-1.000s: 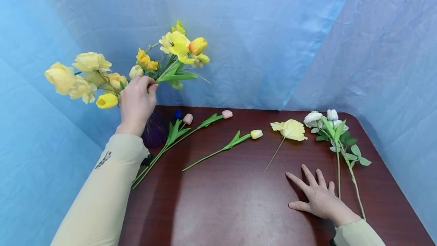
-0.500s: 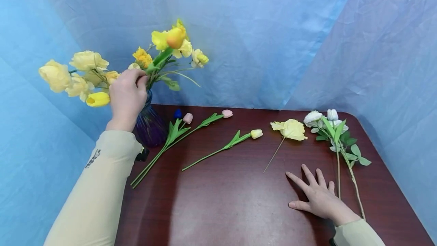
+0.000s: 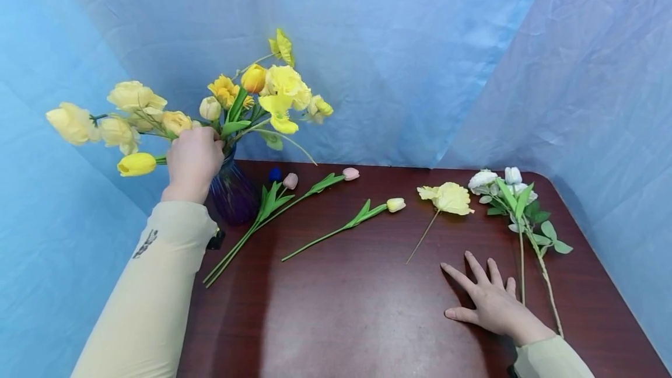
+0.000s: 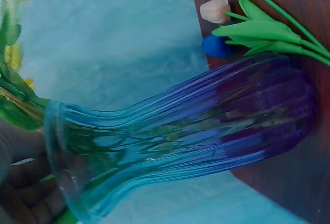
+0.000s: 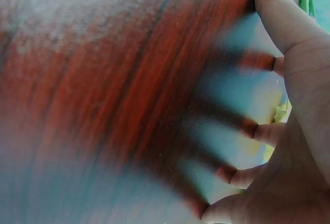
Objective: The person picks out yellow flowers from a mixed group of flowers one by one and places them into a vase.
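Observation:
On the table's left stands a ribbed blue and purple glass vase [image 3: 236, 194], filled with artificial yellow flowers. My left hand [image 3: 193, 159] is at its mouth, fingers curled about the flower stems; the exact grip is partly hidden. In the left wrist view, the darkened fingers [image 4: 33, 193] lie beside the vase rim [image 4: 56, 147]. An orange-yellow tulip [image 3: 254, 78] rises just right of that hand, and a yellow tulip [image 3: 136, 164] leans out to the left. My right hand [image 3: 490, 302] rests on the tabletop with spread fingers, holding nothing, near two white-flower stems.
Beside the vase lie pink tulips [image 3: 290, 181] and a blue bud [image 3: 275, 174]. Further right are a pale yellow tulip [image 3: 395, 205], a yellow poppy-like flower [image 3: 446, 198] and white flowers [image 3: 483, 181] on long stems. Blue cloth [image 3: 367, 63] hangs behind the table [image 3: 336, 319].
My left hand moved left and down to the vase mouth, and the orange-yellow tulip went with it. The yellow blooms shifted and spread. My right hand stayed still.

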`<state>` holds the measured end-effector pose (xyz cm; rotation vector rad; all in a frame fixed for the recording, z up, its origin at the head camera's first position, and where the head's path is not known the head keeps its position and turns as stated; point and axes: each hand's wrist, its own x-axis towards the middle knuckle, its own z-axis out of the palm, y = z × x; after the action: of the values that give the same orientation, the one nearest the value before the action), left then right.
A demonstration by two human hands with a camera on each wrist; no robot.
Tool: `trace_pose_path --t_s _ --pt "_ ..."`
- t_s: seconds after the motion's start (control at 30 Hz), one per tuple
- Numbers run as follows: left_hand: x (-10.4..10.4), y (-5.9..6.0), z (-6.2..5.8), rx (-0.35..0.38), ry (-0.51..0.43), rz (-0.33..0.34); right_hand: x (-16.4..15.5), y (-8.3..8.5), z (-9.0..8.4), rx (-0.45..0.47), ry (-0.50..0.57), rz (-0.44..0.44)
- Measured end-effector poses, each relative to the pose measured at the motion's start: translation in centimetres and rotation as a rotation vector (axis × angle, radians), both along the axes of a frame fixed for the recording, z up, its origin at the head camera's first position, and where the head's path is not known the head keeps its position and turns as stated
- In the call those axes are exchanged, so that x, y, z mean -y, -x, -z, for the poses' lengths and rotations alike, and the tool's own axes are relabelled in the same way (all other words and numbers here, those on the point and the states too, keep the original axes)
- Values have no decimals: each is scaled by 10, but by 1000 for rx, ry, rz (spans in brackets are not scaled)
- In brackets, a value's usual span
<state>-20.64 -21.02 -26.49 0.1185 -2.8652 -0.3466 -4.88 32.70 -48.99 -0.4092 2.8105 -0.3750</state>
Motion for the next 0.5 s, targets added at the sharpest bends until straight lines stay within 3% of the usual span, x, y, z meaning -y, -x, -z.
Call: trace_pose_path --t_s 0.1,0.17,0.27,0.37,0.5 --pt "-4 -3 -2 26 19 -10 0 0 1 8 2 4" --pt "-7 -7 -2 -6 21 -17 -1 -1 1 12 1 5" --pt "-15 -16 0 -116 -34 -40 0 0 2 13 4 4" --pt "-25 -27 6 -244 -152 -68 -1 -1 2 7 2 3" --pt "-38 -37 26 -374 -302 -112 0 -1 1 6 0 1"
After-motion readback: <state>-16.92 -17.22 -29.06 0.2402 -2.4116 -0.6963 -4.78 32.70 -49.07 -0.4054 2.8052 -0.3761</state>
